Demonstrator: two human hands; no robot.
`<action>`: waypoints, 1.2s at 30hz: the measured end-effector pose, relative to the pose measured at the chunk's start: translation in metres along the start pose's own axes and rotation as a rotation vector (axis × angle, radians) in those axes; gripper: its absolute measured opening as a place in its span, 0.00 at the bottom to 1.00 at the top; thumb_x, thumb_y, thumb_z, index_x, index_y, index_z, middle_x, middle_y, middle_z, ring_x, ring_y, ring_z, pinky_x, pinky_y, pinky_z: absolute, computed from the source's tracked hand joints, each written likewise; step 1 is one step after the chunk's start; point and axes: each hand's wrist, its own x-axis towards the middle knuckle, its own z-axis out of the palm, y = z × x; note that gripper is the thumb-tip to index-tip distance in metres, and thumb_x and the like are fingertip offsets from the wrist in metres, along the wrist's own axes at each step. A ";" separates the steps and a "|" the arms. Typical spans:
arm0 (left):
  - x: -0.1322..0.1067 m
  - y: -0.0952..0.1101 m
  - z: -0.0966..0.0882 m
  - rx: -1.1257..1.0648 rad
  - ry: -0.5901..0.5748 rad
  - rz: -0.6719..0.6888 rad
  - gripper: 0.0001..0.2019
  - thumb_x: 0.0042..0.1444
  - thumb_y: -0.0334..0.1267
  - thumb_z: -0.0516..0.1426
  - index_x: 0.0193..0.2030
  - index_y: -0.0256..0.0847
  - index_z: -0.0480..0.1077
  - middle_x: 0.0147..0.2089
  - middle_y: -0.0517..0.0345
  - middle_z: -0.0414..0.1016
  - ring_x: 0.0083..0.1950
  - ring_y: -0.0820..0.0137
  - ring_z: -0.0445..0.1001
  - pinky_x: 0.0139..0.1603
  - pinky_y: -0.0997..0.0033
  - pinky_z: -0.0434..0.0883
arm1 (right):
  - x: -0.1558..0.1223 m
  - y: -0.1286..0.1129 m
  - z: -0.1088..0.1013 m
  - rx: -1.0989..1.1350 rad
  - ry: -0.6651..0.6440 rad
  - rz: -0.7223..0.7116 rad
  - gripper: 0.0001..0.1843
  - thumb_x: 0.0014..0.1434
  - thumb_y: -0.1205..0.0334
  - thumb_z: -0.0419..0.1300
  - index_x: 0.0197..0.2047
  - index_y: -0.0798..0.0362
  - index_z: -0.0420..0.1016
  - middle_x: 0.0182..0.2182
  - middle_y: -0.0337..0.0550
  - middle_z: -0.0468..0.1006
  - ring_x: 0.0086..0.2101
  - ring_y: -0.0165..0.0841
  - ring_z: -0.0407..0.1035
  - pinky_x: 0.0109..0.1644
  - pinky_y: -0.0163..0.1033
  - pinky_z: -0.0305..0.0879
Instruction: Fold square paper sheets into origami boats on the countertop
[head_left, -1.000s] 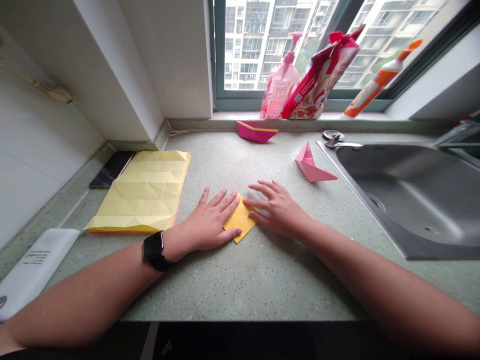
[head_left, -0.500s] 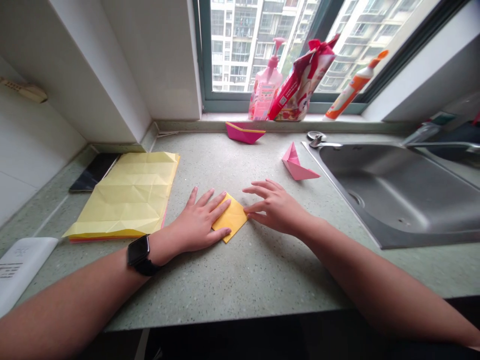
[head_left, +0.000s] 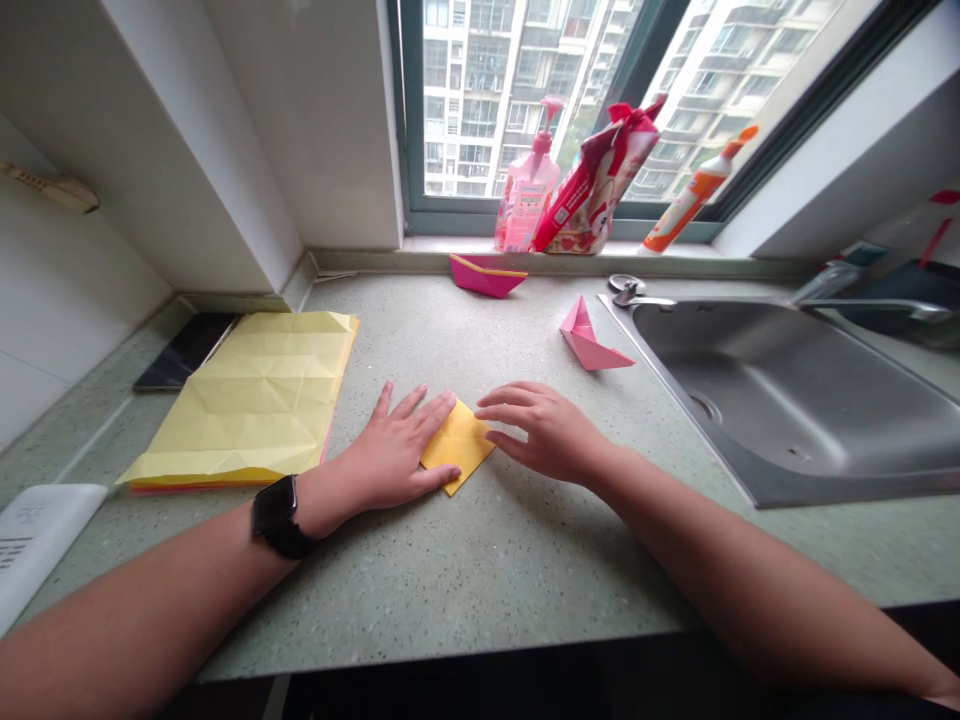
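A small folded square of yellow paper (head_left: pixel 459 442) lies on the speckled counter, one corner pointing towards me. My left hand (head_left: pixel 401 446) rests flat with fingers spread, its fingertips and thumb on the paper's left side. At the paper's right corner is my right hand (head_left: pixel 541 430), its fingers apart and slightly curved; whether a fingertip touches the paper is hard to tell. Further back stand a pink paper boat (head_left: pixel 592 345) and a magenta paper boat (head_left: pixel 487 277) with a yellow edge.
Creased yellow sheets (head_left: pixel 255 395) lie stacked at the left, beside a dark phone (head_left: pixel 184 355). A white device (head_left: pixel 49 535) sits at the left edge. The steel sink (head_left: pixel 795 400) is on the right. A pump bottle (head_left: pixel 527 200), red bag (head_left: pixel 600 180) and orange-white bottle (head_left: pixel 694 195) line the windowsill.
My right hand's fingers have shifted a little to the left, over the paper's right corner. My left hand stays on the paper. The whole view has tilted slightly.
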 end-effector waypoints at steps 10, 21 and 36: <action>-0.004 -0.004 0.004 0.029 0.090 0.048 0.42 0.80 0.63 0.44 0.89 0.38 0.43 0.88 0.43 0.51 0.91 0.44 0.40 0.85 0.26 0.24 | 0.001 0.001 0.020 -0.019 -0.118 -0.023 0.20 0.72 0.59 0.68 0.65 0.41 0.84 0.63 0.40 0.86 0.66 0.47 0.76 0.75 0.65 0.65; -0.004 -0.010 0.008 0.050 0.084 0.028 0.35 0.83 0.53 0.43 0.89 0.42 0.45 0.87 0.44 0.57 0.90 0.48 0.48 0.87 0.30 0.35 | 0.001 0.001 0.016 -0.093 -0.128 -0.006 0.19 0.73 0.59 0.68 0.65 0.38 0.84 0.64 0.45 0.84 0.63 0.47 0.75 0.75 0.65 0.65; -0.018 -0.004 0.000 0.120 0.167 0.049 0.37 0.81 0.57 0.50 0.84 0.31 0.58 0.80 0.33 0.69 0.84 0.44 0.64 0.86 0.31 0.50 | 0.000 0.000 0.016 -0.118 -0.133 -0.011 0.19 0.75 0.58 0.67 0.66 0.37 0.84 0.64 0.47 0.83 0.64 0.48 0.74 0.74 0.65 0.65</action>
